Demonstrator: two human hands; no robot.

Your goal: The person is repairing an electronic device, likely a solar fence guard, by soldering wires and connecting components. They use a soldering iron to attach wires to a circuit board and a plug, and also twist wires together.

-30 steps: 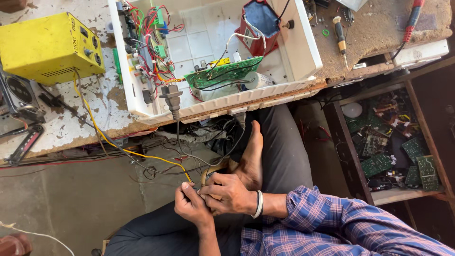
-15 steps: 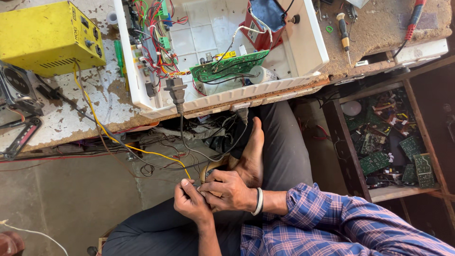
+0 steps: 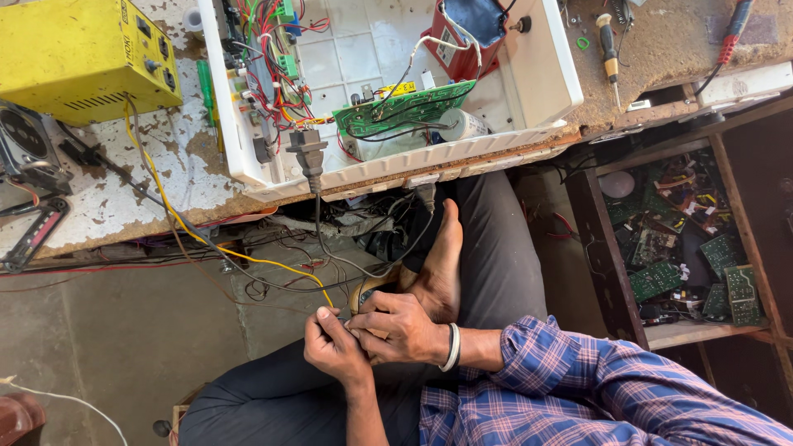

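Observation:
My left hand (image 3: 333, 351) and my right hand (image 3: 403, 326) are pressed together over my lap, fingers closed around the end of a thin yellow wire (image 3: 248, 260). The wire runs up and left to a yellow metal box (image 3: 78, 58) on the bench. What sits between the fingertips is hidden. My right wrist wears a white bangle, and a blue plaid sleeve covers that arm. My bare foot (image 3: 438, 264) rests just above the hands, on my crossed leg.
An open white appliance casing (image 3: 541, 74) on the worn bench (image 3: 178, 177) holds a green circuit board (image 3: 405, 107), coloured wiring and a red part. A black plug (image 3: 307, 149) hangs over its edge. Screwdrivers lie top right. A shelf of circuit boards (image 3: 686, 248) stands at the right.
The view has shifted a little, so the bench sits higher in the picture. Both hands stay joined on the wire end, with only small finger movements.

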